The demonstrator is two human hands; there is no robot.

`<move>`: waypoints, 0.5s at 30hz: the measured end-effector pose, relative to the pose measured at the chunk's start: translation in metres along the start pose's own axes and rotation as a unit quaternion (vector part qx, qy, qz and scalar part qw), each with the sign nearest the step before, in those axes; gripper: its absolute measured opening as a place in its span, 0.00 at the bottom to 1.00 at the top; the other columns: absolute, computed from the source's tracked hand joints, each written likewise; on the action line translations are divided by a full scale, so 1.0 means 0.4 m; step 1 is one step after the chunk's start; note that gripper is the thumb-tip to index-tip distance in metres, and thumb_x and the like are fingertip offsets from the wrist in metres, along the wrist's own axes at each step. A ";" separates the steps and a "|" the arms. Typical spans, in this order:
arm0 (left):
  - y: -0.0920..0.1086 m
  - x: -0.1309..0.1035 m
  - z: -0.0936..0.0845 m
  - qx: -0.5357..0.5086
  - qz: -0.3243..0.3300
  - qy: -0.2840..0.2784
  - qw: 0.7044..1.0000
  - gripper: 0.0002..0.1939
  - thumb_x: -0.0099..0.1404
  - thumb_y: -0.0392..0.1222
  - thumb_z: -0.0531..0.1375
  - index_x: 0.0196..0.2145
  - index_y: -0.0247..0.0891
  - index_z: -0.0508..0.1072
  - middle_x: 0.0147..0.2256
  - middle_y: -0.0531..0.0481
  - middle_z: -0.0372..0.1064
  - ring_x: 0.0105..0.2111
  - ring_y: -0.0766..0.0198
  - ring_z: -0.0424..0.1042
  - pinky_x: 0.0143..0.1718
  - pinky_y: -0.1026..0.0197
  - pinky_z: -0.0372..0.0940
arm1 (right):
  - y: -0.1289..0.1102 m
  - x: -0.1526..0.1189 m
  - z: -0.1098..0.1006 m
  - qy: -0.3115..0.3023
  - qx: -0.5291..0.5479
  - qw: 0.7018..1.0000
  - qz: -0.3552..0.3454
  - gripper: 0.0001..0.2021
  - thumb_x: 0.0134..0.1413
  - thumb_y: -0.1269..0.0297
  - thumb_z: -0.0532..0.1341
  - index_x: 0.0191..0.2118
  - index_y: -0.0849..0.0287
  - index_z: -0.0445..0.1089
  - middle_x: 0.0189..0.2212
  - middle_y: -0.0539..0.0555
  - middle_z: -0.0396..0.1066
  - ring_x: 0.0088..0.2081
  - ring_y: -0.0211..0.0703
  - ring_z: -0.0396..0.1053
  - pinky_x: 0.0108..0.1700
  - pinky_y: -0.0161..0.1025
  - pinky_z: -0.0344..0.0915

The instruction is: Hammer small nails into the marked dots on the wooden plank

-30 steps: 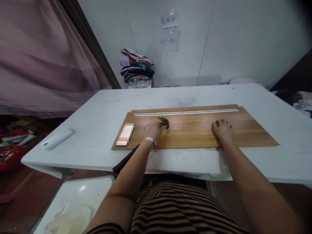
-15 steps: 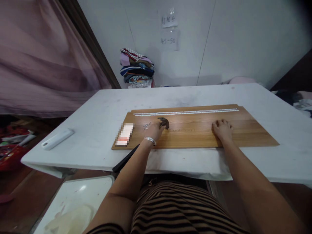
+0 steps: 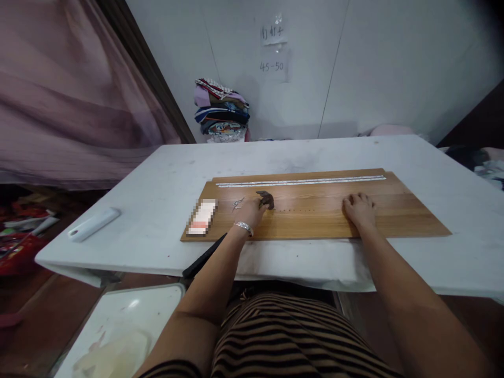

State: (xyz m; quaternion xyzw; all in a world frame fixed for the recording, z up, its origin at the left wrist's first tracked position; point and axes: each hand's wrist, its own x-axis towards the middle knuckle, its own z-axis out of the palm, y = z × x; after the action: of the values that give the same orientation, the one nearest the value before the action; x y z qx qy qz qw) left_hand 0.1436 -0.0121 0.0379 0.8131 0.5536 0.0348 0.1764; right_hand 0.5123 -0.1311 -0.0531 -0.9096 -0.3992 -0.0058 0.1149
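My left hand is closed around a claw hammer close to its metal head. The hammer's black handle runs back under my left forearm and shows beyond the near edge of the wooden board. Several loose nails lie on the board just left of that hand. A row of small dark points, which look like nail heads or holes, extends rightward from the hammer head. On the board's right part rests my right hand, palm down, fingers apart and slightly bent, holding nothing.
Two white measuring strips run along the board's far side. A blurred-out rectangular object lies at its left end. On the white table to the left is a white bar-shaped object. Folded cloths are stacked by the wall.
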 end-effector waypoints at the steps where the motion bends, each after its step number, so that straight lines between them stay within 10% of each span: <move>1: 0.000 0.000 -0.002 -0.001 -0.002 -0.001 1.000 0.18 0.80 0.49 0.59 0.53 0.38 0.84 0.54 0.36 0.84 0.58 0.47 0.80 0.58 0.55 0.71 | 0.001 0.000 0.001 0.001 0.001 1.000 -0.001 0.29 0.75 0.57 0.45 0.59 0.66 0.80 0.64 0.75 0.73 0.64 0.67 0.65 0.66 0.64 0.61; 15: -0.008 0.005 0.008 -0.007 0.007 0.009 1.000 0.17 0.79 0.49 0.60 0.54 0.38 0.84 0.56 0.36 0.83 0.61 0.48 0.79 0.61 0.55 0.70 | 0.003 0.002 0.003 -0.007 -0.010 1.000 0.004 0.28 0.77 0.56 0.46 0.59 0.64 0.80 0.64 0.73 0.73 0.66 0.65 0.65 0.66 0.62 0.60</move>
State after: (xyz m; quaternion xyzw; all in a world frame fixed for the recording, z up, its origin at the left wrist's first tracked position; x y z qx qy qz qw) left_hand 0.1422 -0.0100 0.0336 0.8153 0.5492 0.0478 0.1770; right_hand 0.5138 -0.1309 -0.0544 -0.9123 -0.3963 -0.0030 0.1031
